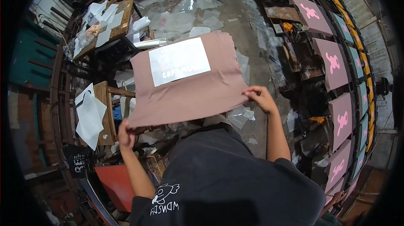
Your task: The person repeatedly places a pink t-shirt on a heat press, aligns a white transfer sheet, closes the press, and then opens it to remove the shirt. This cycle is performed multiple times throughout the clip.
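Observation:
A dusty-pink fabric panel (189,100) is stretched out in front of my body, its near edge held between my two hands. My left hand (127,136) pinches the near left corner. At the near right corner, my right hand (261,98) grips the cloth between thumb and fingers. On the far half of the panel lies a white rectangular sheet (180,62), with pale printed lettering and a faint figure showing on it. The cloth's right edge looks wavy, and shallow creases run across its middle. Whatever supports the far part is hidden beneath it.
Paper sheets and film litter the floor (217,11). At left stand a cluttered wooden table (124,14) and a wooden stool (105,115) bearing white sheets (91,115). Along the right, racks hold pink panels (334,65) printed with pink figures. Another person's hand (338,197) shows at lower right.

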Motion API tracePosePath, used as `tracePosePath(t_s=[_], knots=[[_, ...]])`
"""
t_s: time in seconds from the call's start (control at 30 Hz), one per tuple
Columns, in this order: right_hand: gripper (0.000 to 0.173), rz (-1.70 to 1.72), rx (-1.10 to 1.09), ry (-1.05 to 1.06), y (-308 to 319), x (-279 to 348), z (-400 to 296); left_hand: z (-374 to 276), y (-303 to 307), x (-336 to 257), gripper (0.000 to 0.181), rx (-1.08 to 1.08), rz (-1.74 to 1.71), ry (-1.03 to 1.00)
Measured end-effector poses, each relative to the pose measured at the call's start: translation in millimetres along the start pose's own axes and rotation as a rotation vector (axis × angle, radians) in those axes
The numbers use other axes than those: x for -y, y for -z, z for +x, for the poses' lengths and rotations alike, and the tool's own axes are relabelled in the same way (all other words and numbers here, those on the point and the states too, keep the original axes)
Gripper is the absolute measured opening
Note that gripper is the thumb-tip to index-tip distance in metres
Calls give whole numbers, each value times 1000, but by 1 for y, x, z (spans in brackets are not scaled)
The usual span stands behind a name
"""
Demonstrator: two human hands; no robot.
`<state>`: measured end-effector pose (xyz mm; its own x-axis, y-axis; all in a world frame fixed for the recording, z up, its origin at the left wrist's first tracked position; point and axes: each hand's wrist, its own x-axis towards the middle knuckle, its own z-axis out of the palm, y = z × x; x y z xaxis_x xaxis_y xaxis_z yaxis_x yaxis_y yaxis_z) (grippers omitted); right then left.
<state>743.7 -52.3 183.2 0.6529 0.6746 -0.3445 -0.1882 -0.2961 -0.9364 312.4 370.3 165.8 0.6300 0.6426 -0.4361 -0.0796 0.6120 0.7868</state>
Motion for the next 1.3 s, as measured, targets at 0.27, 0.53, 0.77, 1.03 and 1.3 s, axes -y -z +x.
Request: tracePosePath(t_s=[0.27,0.53,0.77,1.03,1.3], knots=[[24,357,-44,399,5,180,115,112,-88,-197,41,307,74,-312],[23,343,-31,571,21,276,206,160,-153,-272,45,212,114,-403],[24,299,-4,636,16,306,230,173,-143,-287,31,267,66,-432],[25,270,8,675,27,305,266,178,-149,-286,33,326,76,-441],[24,287,-65,663,9,319,257,176,-147,-284,36,317,69,-460]])
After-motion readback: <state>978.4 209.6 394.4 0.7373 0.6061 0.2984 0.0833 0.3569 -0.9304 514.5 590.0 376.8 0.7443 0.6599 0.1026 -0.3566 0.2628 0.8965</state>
